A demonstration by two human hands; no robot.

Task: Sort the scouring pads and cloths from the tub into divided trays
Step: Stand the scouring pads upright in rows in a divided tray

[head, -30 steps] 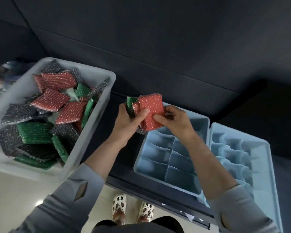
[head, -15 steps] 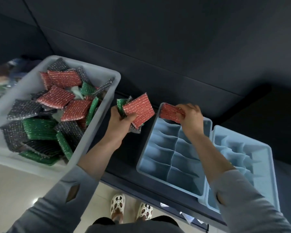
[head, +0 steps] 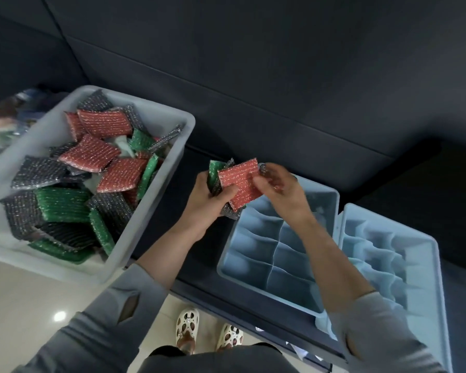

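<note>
- Scouring pads [head: 88, 152] are the bulk of what I see, and most of them lie in the grey tub [head: 145, 232] on the left end of the bench [head: 199, 162]: red, green and dark silver-grey ones heaped loosely, overlapping, some tilted on edge against the tub wall. By my reading the tub is far from emptied, so most of the sorting is left.
- A pale cloth-like scrap shows between the pads near the tub's middle; I cannot tell what it is.
- My left hand [head: 207, 200], just right of the tub, has its grip clamped on a small stack of pads [head: 215, 176]: a green one and dark grey ones behind, with a red pad [head: 240, 181] in front.
- My right hand [head: 280, 187] meets the red pad at its right edge, fingertips on or just beside it. The hand is blurred, so I cannot tell whether that grip is closed on the pad or merely touching.
- The near divided tray [head: 226, 267], pale blue, sits below and right of the hands. Every compartment I can see looks bare; the far corner is hidden behind the right hand.
- The second tray [head: 425, 278], touching the first on the right, also shows nothing in its cells.
- My judgement: this is an early stage, with the handful still to be dealt out.
</note>
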